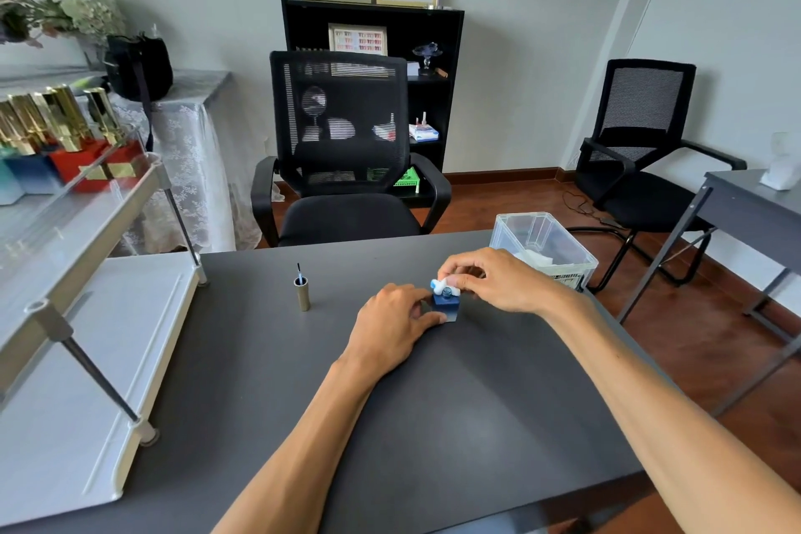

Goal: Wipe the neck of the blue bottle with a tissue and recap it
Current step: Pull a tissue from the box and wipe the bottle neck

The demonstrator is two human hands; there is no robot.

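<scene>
Dark counter (260, 360) in a room with mesh chairs. Blue bottle (446, 306) uncapped at mid-counter, steadied by left hand (392, 327), fingers clasping its base. Right hand (490, 280) pinching tissue (441, 285) against the neck. Cap (302, 293) standing upright, brush up, well left.

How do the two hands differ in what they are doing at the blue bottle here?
The left hand lies low on the table, steadying the blue bottle by its body; the right hand is raised above it. The right hand pinches a white tissue against the bottle's neck; the left hand holds no tissue. Both touch the same bottle, whose gold cap stands apart to the left, brush upward.
</scene>
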